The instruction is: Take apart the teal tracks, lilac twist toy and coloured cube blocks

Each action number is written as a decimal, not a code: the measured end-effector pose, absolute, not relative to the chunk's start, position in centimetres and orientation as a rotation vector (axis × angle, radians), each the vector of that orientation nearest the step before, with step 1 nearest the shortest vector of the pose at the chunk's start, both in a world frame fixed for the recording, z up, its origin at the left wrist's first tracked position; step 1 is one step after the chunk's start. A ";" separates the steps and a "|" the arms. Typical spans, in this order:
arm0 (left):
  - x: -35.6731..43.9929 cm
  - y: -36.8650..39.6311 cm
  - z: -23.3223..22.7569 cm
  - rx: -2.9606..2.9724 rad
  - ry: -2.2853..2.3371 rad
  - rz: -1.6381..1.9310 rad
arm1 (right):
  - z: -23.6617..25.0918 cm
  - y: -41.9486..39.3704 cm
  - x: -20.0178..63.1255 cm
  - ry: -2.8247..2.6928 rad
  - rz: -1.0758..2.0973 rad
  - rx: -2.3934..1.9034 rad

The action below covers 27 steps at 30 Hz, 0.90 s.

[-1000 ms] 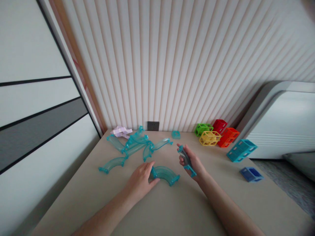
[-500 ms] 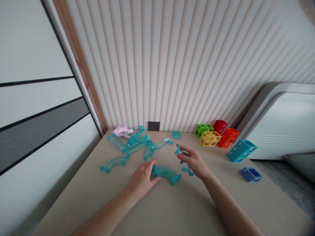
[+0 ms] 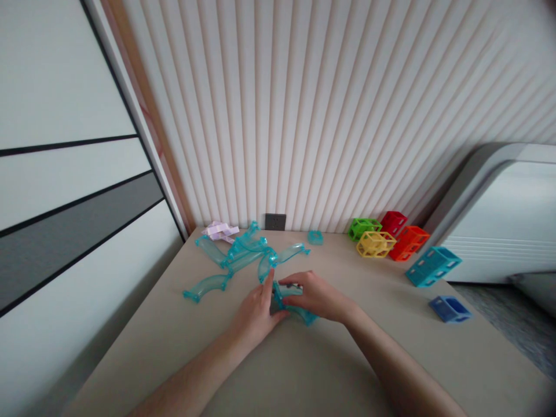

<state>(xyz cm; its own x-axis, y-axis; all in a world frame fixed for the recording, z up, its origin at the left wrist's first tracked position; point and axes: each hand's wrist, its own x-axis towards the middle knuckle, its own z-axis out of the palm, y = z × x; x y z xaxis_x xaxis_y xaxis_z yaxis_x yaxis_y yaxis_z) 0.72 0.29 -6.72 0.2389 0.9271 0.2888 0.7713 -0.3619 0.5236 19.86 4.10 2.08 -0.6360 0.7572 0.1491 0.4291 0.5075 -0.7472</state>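
At six o'clock, the left hand (image 3: 256, 311) is resting, thumb and forefinger spread wide, at the end of a curved blue track (image 3: 306, 315), seemingly steadying it, while the right hand (image 3: 316, 295) is pinching a second track (image 3: 292, 291) just beside it, likely for control. Loose tracks (image 3: 211, 283) are lying toward eleven o'clock and coloured blocks (image 3: 408, 243) toward two, apparently out of the way.
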 end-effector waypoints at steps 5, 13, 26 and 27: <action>0.7 0.2 -6.8 2.266 1.592 0.805 | 2.3 3.6 20.3 -2.304 0.935 -0.990; 0.6 0.1 -6.0 2.268 1.669 0.802 | 1.4 2.9 21.8 -2.155 0.854 -1.066; 0.5 0.1 -5.8 2.246 1.915 0.776 | -5.3 1.0 22.5 -1.907 0.701 -1.316; 0.5 0.1 -5.9 2.252 1.914 0.782 | -5.3 1.0 22.4 -1.894 0.699 -1.318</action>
<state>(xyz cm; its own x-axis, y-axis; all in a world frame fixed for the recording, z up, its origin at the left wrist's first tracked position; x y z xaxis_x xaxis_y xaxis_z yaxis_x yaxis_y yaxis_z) 0.52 0.13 -5.88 0.0871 0.9423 0.3231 0.8991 -0.2140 0.3819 22.44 1.02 -5.30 -0.2235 0.9428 0.2472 0.5559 0.3317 -0.7622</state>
